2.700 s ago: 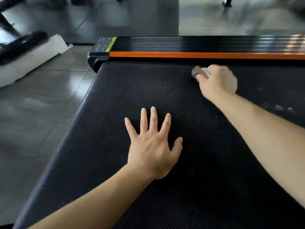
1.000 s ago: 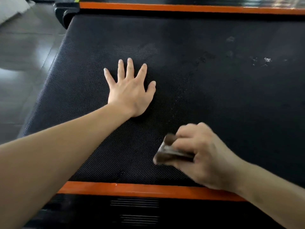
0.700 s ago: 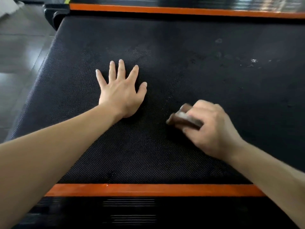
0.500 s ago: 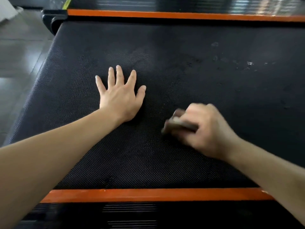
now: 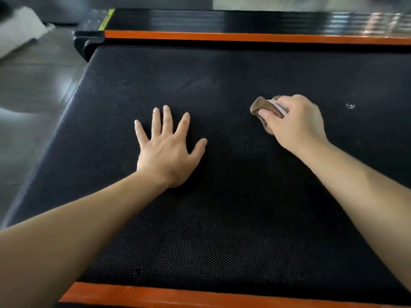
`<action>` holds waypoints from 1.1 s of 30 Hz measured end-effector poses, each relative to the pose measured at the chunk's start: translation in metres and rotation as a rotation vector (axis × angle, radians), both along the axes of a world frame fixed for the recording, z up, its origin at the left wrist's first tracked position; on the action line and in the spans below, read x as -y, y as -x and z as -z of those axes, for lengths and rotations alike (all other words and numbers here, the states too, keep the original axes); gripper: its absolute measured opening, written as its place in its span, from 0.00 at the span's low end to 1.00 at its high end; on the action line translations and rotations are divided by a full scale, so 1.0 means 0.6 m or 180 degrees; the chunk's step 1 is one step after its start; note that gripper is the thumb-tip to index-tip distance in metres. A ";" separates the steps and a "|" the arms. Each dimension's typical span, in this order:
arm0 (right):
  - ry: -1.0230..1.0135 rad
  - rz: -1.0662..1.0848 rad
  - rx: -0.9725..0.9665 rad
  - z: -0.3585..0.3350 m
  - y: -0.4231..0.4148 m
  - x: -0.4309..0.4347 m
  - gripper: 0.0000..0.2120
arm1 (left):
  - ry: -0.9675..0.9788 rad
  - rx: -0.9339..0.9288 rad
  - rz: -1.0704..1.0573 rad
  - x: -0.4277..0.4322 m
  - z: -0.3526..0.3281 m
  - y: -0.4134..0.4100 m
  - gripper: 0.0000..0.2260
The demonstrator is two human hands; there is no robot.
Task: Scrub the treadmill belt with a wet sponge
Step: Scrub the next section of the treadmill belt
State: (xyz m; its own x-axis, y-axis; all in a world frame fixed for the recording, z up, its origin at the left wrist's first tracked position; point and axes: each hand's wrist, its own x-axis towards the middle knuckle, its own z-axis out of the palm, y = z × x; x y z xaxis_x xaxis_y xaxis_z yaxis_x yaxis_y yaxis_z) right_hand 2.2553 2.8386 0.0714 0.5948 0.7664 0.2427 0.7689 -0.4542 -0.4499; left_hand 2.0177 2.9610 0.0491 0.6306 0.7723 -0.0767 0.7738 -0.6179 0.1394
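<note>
The left hand point(image 5: 169, 152) is laid flat, palm down, fingers spread. To its right and slightly farther forward, the right hand point(image 5: 294, 123) is curled, a sponge point(image 5: 263, 106) gripped under its fingers.

left hand point(image 5: 169, 155) flat on belt point(image 5: 222, 230), right hand point(image 5: 295, 124) around sponge point(image 5: 263, 106)

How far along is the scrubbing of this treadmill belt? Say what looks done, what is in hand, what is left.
Done: the belt around the left hand shows no specks, though wetness is hard to judge. In hand: the right hand grips the brown sponge against the belt; the left hand rests flat. Left: white specks right of the sponge, not yet scrubbed.
</note>
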 end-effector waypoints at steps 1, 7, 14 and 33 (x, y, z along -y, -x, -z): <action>-0.0003 0.0011 0.0119 0.003 0.001 -0.013 0.12 | 0.0007 -0.0005 -0.0009 0.000 0.000 0.000 0.36; -0.0135 -0.1156 0.0132 0.008 0.022 -0.010 0.13 | 0.0014 -0.0046 -0.0056 0.001 -0.002 -0.004 0.36; 0.0108 -0.0273 0.0290 0.005 -0.043 -0.104 0.16 | 0.0079 -0.0030 -0.0115 0.000 -0.004 -0.002 0.39; 0.0182 -0.0053 0.0378 -0.004 -0.078 -0.246 0.18 | -0.0130 -0.0009 0.0048 -0.004 0.012 0.007 0.36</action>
